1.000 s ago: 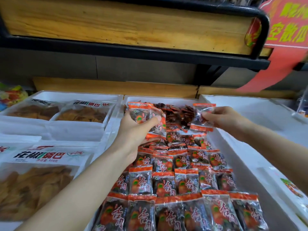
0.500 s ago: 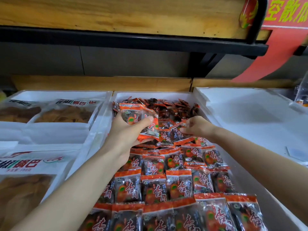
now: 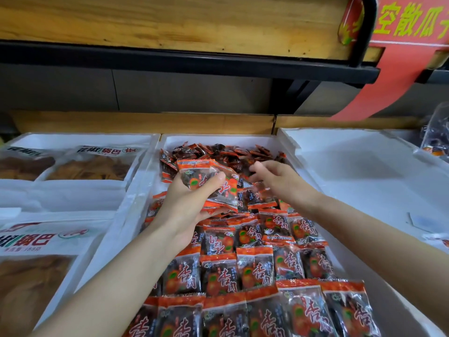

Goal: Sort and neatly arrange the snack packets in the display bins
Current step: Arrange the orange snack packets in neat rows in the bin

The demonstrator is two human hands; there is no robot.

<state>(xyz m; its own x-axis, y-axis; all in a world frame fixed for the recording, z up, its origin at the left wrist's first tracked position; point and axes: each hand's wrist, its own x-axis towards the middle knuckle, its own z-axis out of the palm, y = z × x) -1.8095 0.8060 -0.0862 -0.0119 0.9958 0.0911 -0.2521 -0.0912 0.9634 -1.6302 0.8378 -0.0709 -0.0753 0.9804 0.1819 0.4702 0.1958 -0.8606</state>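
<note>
A person's left hand (image 3: 192, 203) grips a small stack of orange-edged clear plastic snack packets (image 3: 213, 183) above the middle white foam display bin (image 3: 218, 139), thumb pressed across the front of the top packet and the other fingers curled beneath the stack, so the packets fan upward and to the right out of the palm. The right hand (image 3: 279, 181) hovers just beside that stack, over the loose heap of dark, orange-trimmed packets (image 3: 226, 153) at the far end of the bin; its fingers (image 3: 257, 166) are spread and bent, nothing clamped between them, the fingertips close to the heap, though contact cannot be made out.

Nearer the camera, the same bin holds neat rows of matching packets (image 3: 255, 271) laid flat, printed faces up, overlapping like shingles from the front edge to just under both wrists.

To the left, a white foam bin (image 3: 80, 138) carries large clear bags of brown crisps with white printed headers (image 3: 97, 164). To the right sits another white foam bin (image 3: 352, 152). A wooden shelf with a black metal frame (image 3: 170, 57) runs overhead, a red banner with yellow-green characters (image 3: 410, 27) hanging at its right end.
</note>
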